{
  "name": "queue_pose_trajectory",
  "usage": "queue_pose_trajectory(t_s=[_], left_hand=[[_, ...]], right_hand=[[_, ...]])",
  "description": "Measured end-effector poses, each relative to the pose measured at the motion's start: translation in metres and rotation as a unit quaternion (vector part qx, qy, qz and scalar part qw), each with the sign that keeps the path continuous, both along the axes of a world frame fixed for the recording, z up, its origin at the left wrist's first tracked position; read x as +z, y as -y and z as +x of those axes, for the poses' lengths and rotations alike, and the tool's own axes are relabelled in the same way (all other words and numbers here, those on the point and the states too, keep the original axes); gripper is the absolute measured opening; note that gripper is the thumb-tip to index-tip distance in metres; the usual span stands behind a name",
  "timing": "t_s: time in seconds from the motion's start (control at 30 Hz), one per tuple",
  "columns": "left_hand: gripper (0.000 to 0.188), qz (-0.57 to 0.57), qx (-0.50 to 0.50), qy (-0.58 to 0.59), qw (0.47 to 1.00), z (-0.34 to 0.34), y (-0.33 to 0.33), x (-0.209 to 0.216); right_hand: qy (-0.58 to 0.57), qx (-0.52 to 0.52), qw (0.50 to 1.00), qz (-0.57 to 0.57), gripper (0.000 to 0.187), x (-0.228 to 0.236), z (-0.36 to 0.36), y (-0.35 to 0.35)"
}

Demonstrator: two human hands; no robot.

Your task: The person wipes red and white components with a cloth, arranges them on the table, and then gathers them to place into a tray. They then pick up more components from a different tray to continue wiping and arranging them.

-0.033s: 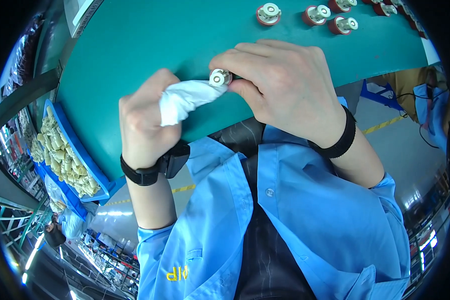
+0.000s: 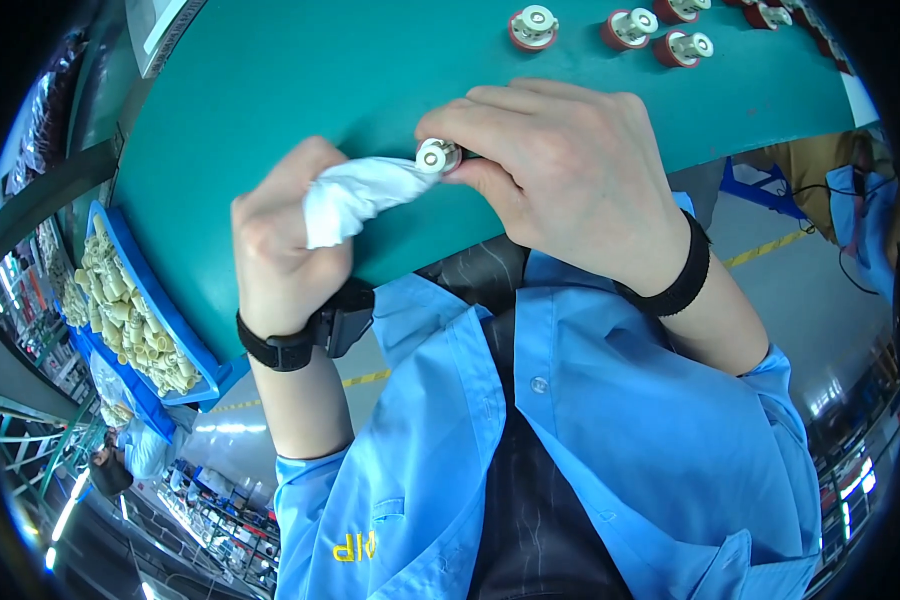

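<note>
My left hand (image 2: 288, 225) is closed on a white cloth (image 2: 358, 198); the cloth's far end stretches to the right and touches a small part. That part (image 2: 436, 156), with a round cream top that has a hole in its middle, is gripped between the thumb and fingers of my right hand (image 2: 575, 175). Its lower portion is hidden behind the fingers. Both hands hover over the near side of a green table (image 2: 220, 110). Beyond them stands a similar cream part with a red base (image 2: 533, 28).
More red-based cream parts (image 2: 684, 48) lie at the far right of the table. Left of the table, a blue bin (image 2: 160, 290) holds many small cream cylindrical pieces (image 2: 135, 315). A person in blue (image 2: 148, 448) is in the background at lower left.
My left hand has shifted slightly left with the cloth. The part in my right hand has moved a touch to the left too.
</note>
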State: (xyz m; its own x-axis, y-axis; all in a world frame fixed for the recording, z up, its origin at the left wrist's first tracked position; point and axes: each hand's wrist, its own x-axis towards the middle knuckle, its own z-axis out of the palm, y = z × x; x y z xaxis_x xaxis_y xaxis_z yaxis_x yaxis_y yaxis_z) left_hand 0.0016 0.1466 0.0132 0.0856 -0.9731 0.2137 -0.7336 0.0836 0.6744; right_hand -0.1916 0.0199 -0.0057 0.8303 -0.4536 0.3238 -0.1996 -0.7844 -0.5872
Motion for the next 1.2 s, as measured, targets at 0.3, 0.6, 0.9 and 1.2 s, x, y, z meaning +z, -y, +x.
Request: queue_pose_trajectory(t_s=[0.3, 0.6, 0.9, 1.2], left_hand=[[0.02, 0.02, -0.05, 0.111, 0.992, -0.011, -0.003, 0.01], [0.018, 0.008, -0.03, 0.072, 0.997, -0.012, -0.002, 0.01], [0.021, 0.028, 0.027, 0.075, 0.996, -0.004, -0.01, 0.014], [0.027, 0.001, 0.032, 0.009, 0.999, -0.005, -0.01, 0.0]], right_hand=[[-0.004, -0.006, 1.0, -0.013, 0.013, -0.002, -0.001, 0.0], [0.001, -0.001, 1.0, 0.001, 0.015, -0.001, -0.002, -0.001], [-0.004, -0.009, 1.0, -0.009, 0.015, -0.004, -0.002, -0.002], [0.001, -0.016, 1.0, -0.006, 0.014, -0.003, -0.001, -0.003]])
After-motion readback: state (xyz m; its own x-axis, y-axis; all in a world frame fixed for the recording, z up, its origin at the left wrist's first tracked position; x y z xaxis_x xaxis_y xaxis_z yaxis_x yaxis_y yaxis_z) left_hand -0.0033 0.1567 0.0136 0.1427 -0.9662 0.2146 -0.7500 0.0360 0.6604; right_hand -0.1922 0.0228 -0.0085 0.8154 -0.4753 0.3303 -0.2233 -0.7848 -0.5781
